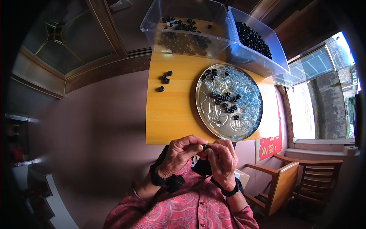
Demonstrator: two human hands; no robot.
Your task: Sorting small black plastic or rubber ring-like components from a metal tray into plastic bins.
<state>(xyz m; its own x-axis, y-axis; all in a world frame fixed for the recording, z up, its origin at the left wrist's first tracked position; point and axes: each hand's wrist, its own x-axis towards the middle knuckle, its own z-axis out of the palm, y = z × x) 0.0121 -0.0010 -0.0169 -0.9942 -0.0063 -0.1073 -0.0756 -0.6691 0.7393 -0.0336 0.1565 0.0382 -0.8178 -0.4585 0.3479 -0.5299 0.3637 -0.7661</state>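
Observation:
In front of my chest, just off the table's near edge, both hands meet with pinched fingertips. Between them is a small black ring-like piece (205, 147), mostly covered by the fingers. My left hand (182, 153) grips it from one side and my right hand (222, 160) from the other. Beyond my hands, a round metal tray (209, 128) lies on the yellow wooden table (171, 118). It holds many tiny clear bluish pieces (249, 103) and several black cylindrical pieces (227, 105) with hollow ends. Several more black pieces (161, 89) lie on the table's left part.
Two clear plastic bins stand along the far side: the left bin (148, 28) has scattered black pieces, and the right bin (280, 63) a dense heap. Wooden chairs (284, 187) stand at the lower right, below a window (305, 110). A red poster (270, 148) is near the table's right corner.

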